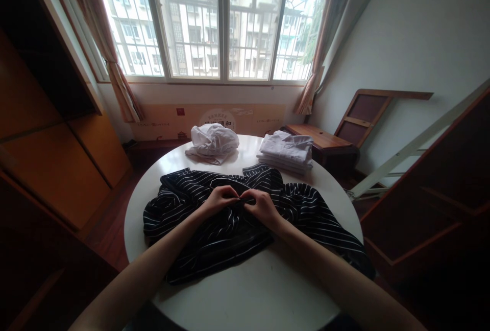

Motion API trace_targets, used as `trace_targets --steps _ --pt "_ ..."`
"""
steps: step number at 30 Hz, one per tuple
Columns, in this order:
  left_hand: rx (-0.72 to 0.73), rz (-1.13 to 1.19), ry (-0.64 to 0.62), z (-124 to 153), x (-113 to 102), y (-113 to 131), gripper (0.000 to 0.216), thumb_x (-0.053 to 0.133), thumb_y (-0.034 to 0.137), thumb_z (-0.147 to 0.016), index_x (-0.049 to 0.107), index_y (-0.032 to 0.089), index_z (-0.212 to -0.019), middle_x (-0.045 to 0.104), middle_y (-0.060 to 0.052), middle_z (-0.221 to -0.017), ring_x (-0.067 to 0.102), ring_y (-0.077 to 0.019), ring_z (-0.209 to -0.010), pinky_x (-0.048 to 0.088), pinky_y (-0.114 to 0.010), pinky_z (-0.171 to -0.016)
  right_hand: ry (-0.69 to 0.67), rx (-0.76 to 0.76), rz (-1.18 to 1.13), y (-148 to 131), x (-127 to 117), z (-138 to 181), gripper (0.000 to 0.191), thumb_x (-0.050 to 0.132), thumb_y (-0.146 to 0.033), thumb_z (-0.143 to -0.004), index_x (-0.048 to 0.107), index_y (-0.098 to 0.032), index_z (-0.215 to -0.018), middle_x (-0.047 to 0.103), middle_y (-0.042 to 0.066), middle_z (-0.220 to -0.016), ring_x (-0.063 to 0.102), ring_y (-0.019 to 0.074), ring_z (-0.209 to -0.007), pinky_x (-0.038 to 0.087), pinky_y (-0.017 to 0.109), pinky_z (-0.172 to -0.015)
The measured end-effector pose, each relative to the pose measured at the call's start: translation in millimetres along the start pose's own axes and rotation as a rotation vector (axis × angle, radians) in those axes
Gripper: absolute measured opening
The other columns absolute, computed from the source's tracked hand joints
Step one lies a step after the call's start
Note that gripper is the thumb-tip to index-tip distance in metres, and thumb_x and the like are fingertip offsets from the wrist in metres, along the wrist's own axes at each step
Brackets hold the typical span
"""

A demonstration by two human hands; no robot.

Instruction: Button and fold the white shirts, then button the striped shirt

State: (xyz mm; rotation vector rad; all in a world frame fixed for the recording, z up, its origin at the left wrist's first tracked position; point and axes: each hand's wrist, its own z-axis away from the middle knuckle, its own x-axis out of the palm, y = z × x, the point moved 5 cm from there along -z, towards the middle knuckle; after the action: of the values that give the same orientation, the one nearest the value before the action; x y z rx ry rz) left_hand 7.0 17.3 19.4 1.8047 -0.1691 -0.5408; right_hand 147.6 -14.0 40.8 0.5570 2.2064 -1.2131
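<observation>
A black shirt with thin white stripes [199, 234] lies spread and rumpled across the round white table [248, 290]. My left hand [219, 199] and my right hand [261, 206] meet at the middle of the shirt, just below its collar. Both hands are closed in a pinch on the shirt's front fabric, fingertips almost touching. What lies between the fingertips is too small to make out.
A crumpled white garment [213, 142] sits at the table's far left, a stack of folded white shirts [286, 151] at the far right. A wooden desk [321, 139] stands beyond, a wooden wardrobe [49, 132] on the left, dark furniture on the right, a barred window ahead.
</observation>
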Motion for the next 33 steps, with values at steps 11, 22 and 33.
trace_targets --steps 11,22,33 --pt "-0.008 0.005 -0.029 -0.2 -1.0 -3.7 0.025 0.066 0.034 -0.064 0.064 0.011 -0.074 0.062 -0.003 -0.065 0.055 -0.0107 -0.058 0.045 -0.022 -0.056 -0.002 -0.015 0.025 -1.1 1.8 2.4 0.011 0.059 -0.016 -0.064 0.064 -0.02 -0.074 0.063 0.002 -0.076 0.058 0.0167 -0.072 0.044 0.029 -0.071" --pt "-0.001 -0.015 -0.084 3.5 2.9 7.9 0.028 0.062 0.036 -0.067 0.064 0.01 -0.076 0.061 -0.004 -0.067 0.054 -0.0105 -0.06 0.042 -0.021 -0.057 -0.05 -0.004 -0.021 1.1 2.2 0.3 0.013 0.06 -0.015 -0.059 0.063 -0.018 -0.072 0.064 0.001 -0.073 0.058 0.0155 -0.069 0.045 0.026 -0.068" --pt "0.095 -0.098 -0.113 5.2 6.1 12.2 0.032 0.067 0.033 -0.063 0.062 0.011 -0.087 0.062 -0.005 -0.081 0.055 -0.0135 -0.072 0.044 -0.024 -0.066 -0.044 -0.005 -0.019 -0.9 -0.7 -2.6 0.014 0.06 -0.014 -0.059 0.063 -0.018 -0.072 0.066 0.002 -0.074 0.06 0.0166 -0.07 0.045 0.028 -0.069"
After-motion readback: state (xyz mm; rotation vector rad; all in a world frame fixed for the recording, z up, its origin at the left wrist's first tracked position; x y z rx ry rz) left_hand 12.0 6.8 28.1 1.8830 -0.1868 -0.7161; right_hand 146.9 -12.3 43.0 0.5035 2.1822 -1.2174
